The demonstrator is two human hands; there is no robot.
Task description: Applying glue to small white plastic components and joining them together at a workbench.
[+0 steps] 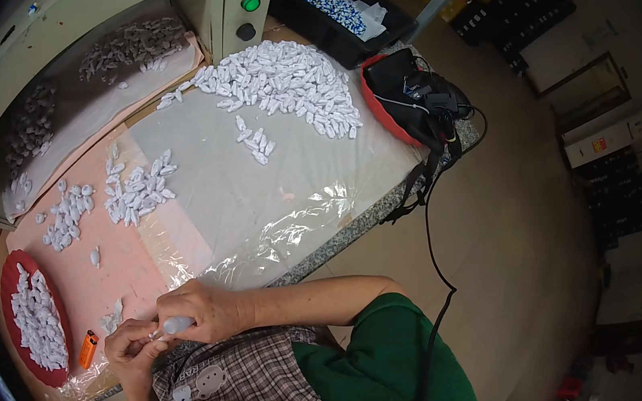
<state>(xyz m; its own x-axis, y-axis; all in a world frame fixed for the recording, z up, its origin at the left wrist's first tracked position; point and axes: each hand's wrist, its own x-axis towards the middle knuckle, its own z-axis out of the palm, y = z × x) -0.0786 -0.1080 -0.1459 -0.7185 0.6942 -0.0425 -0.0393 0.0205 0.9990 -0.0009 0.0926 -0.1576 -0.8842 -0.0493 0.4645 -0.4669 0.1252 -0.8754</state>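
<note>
At the table's near edge, my right hand (205, 309) is closed around a small whitish, translucent bottle-like thing (179, 325). Just below and to its left, my left hand (130, 347) has its fingers pinched at a small white piece (156, 335), largely covered by the fingers. Both hands are close together, and the bottle's tip is hidden. Beside my left hand lie a crumpled whitish scrap (112, 317) and an orange lighter-like item (88, 349). A red oval tray (8, 283) full of small white moulded pieces stands to the left.
Loose white pieces lie in groups (136, 191) on the pink sheet, with a big heap (284, 82) farther back. A machine (236, 15) with lit red and green lights stands at the back left. Beyond are a black bin (319, 26) and a black bag (412, 91) with a trailing cable.
</note>
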